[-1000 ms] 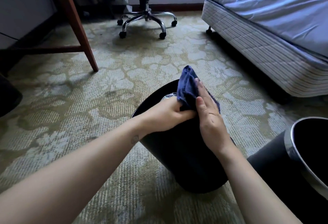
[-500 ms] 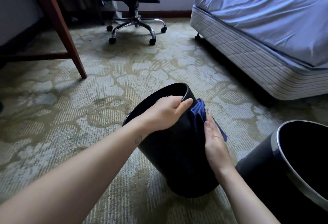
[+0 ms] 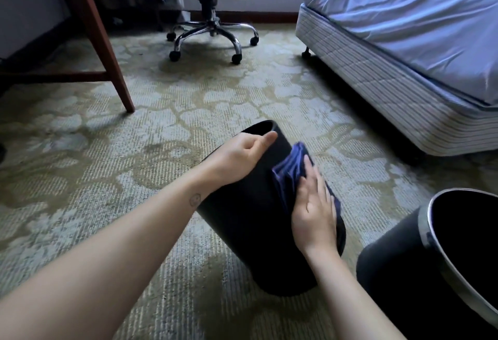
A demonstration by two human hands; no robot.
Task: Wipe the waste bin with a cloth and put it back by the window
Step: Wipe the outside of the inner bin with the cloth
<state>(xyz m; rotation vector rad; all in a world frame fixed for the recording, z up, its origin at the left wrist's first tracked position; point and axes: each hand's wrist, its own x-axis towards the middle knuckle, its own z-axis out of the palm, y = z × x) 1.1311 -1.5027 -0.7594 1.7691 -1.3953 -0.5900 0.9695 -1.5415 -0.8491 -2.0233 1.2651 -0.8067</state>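
Note:
A black waste bin [image 3: 248, 237] is tilted on the carpet with its mouth pointing away from me. My left hand [image 3: 239, 156] grips its rim, fingers curled over the edge. A blue cloth [image 3: 289, 172] lies bunched on the bin's upper right side. My right hand [image 3: 314, 204] presses flat on the cloth with straight fingers. Part of the cloth is hidden under that hand.
A second black bin with a metal rim [image 3: 436, 261] stands at the lower right, close to my right arm. A bed [image 3: 398, 51] fills the right side. A wheeled office chair [image 3: 210, 21] and a wooden desk leg [image 3: 105, 51] stand further back on the patterned carpet.
My right hand and the cloth have slid from the bin's rim down its side toward me. The left hand has kept its grip on the rim.

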